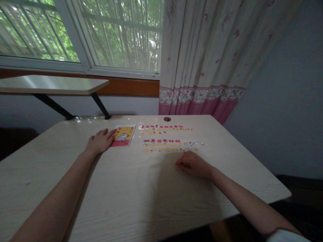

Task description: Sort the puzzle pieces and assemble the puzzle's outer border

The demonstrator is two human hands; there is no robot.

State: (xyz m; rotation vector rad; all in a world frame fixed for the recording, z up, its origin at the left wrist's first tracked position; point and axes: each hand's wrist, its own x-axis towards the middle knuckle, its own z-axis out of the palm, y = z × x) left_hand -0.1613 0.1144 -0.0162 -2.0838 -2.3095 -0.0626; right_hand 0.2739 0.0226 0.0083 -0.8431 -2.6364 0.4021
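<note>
My left hand point(101, 141) lies on the table with its fingers stretched out. Its fingertips rest on the left edge of a picture card point(126, 136), yellow and red with a white cartoon animal. To the right of the card, small jigsaw puzzle pieces lie in several rows. Red pieces point(161, 140) form a row at the front group's top, with yellow and white pieces point(174, 149) in rows below. Just in front of these, my right hand point(193, 163) rests low over the table, fingers curled together. Whether a small piece is inside them is hidden.
Behind the front group, another row of red pieces point(161, 126) lies above yellow ones. A round cable hole point(167, 119) sits at the back of the wooden table point(113, 195). A raised shelf point(50, 84) on black supports stands at the back left, below the window.
</note>
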